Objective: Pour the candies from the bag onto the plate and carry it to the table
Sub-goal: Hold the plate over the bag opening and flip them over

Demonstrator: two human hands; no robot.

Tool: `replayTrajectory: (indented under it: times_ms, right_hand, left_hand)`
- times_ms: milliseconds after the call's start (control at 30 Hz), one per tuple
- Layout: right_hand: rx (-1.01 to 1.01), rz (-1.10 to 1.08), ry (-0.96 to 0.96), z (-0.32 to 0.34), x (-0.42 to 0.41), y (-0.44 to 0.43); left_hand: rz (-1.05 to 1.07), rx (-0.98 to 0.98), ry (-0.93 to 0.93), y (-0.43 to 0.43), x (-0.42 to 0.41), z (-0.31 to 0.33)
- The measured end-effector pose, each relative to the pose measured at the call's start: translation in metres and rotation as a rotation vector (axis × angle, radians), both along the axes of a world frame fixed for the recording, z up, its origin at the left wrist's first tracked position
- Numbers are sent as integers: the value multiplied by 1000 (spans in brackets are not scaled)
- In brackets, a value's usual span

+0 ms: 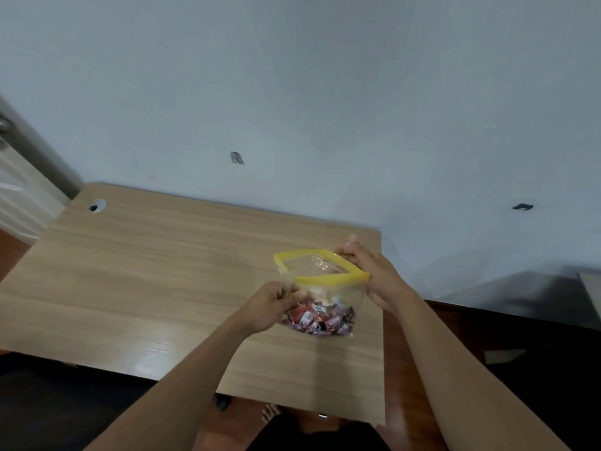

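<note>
2 hands on bag (320,297), held upright over wooden desk (146,271). Left hand (268,305) pinches side film; right hand (374,273) grips yellow zip rim (328,280), mouth open. Film soft, slippery; candies (317,317) weigh bottom, so support underneath likely wise. Plate unseen.

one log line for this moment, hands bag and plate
left hand: grips bag side | right hand: holds yellow zip rim | bag: open, candies inside | plate: not in view

Candy wrappers (317,319) too blurred to read; left hand's fingertips (294,296) hidden in bag (325,288) plastic; a door (19,177) cut off at left edge.
</note>
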State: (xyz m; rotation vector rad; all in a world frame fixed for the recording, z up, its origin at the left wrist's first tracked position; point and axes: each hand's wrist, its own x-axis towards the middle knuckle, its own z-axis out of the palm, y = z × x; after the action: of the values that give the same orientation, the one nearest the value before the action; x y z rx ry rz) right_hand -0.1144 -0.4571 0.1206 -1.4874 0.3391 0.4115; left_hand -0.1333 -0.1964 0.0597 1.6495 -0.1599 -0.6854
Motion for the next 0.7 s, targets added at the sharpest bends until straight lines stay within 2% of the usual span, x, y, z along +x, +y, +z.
replayTrajectory:
  times_ms: [67,167,367,533,700]
  right_hand:
    - [207,-128,152,-18,-12,-7]
    - [252,-82,268,-53,-36,-11]
    - [37,85,368,-97,-76,7]
    - [-267,169,198,-123,-85,15]
    - [-304,175,192,-152,-81,21]
  left_hand:
    - [22,-7,11,-6,-6,2]
    - [106,32,103,-12,-11,-10]
    - [139,124,207,-22,-24,-31]
    - [114,235,208,-38,-27,-61]
    - [65,289,205,-47,-25,-91]
